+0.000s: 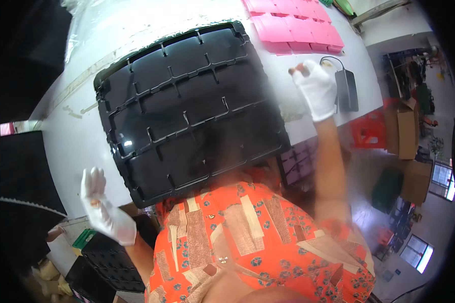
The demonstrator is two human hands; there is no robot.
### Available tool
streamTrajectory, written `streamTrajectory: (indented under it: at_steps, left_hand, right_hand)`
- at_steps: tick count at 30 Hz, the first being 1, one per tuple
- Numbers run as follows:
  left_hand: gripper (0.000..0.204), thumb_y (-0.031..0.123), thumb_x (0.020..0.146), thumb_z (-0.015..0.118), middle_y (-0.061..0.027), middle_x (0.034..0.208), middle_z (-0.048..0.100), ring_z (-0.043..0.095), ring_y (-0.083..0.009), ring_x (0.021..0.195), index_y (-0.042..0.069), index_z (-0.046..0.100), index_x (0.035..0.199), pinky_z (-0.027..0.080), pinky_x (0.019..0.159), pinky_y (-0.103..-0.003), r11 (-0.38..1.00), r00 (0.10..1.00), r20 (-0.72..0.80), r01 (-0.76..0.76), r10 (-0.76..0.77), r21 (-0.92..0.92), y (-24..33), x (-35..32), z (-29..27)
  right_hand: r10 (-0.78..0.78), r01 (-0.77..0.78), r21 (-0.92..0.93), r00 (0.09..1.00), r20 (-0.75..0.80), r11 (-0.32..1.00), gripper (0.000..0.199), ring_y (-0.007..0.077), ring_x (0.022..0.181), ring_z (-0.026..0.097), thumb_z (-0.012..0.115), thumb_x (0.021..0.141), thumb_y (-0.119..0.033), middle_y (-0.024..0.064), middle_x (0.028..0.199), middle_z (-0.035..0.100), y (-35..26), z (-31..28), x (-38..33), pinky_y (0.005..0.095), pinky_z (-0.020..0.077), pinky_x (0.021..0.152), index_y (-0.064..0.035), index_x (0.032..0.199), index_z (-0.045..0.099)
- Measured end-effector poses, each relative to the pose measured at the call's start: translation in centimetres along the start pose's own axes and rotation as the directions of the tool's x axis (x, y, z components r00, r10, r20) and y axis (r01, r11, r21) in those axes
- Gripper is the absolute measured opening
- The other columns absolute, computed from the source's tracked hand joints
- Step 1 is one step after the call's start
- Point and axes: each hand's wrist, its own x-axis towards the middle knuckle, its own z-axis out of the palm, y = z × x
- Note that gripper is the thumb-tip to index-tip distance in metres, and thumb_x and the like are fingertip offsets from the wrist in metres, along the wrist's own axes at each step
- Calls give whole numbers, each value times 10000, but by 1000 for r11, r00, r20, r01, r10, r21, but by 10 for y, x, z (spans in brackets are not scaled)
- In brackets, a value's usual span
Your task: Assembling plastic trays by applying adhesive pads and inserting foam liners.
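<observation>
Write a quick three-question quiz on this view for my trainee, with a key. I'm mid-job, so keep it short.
1. True or false: the left hand is apart from the black tray.

2. What colour are the stacked sheets at the upper right of the white table?
A) green
B) pink
C) yellow

3. Fill in: the black box with a cord lies to the ____ of the right hand.

Key:
1. True; bare table shows between them.
2. B, pink.
3. Right.
</observation>
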Motion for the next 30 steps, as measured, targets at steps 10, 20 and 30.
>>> streamTrajectory:
  at_steps: [10, 20, 30]
  left_hand:
    - [245, 264, 1002, 515, -146, 1023, 586, 549, -255, 850, 24, 552, 1027, 434, 732, -420, 415, 480, 757, 638, 444, -648, 143, 88, 65]
    - [288, 136, 950, 577, -65, 732, 541, 489, -147, 562, 77, 504, 678, 354, 484, -260, 240, 354, 786, 818, 506, -522, 135, 119, 88]
    - [387, 168, 998, 515, -78, 740, 526, 453, -150, 535, 91, 400, 636, 336, 470, -285, 244, 607, 772, 732, 190, -636, 159, 85, 87]
  right_hand:
    - [-538, 525, -161, 841, -52, 836, 233, 260, 847, 648, 768, 700, -98, 65, 896, 671, 5, 26, 66, 360, 523, 781, -93, 920, 692]
    - [-517, 526, 46, 845, -135, 849, 302, 265, 865, 659, 783, 697, -39, 80, 916, 686, -33, 4, 77, 346, 527, 785, -74, 988, 713]
    - [-625, 638, -68, 767, 144, 767, 452, 273, 918, 663, 814, 625, -20, 75, 1003, 706, 19, 44, 97, 359, 533, 797, -82, 1053, 683]
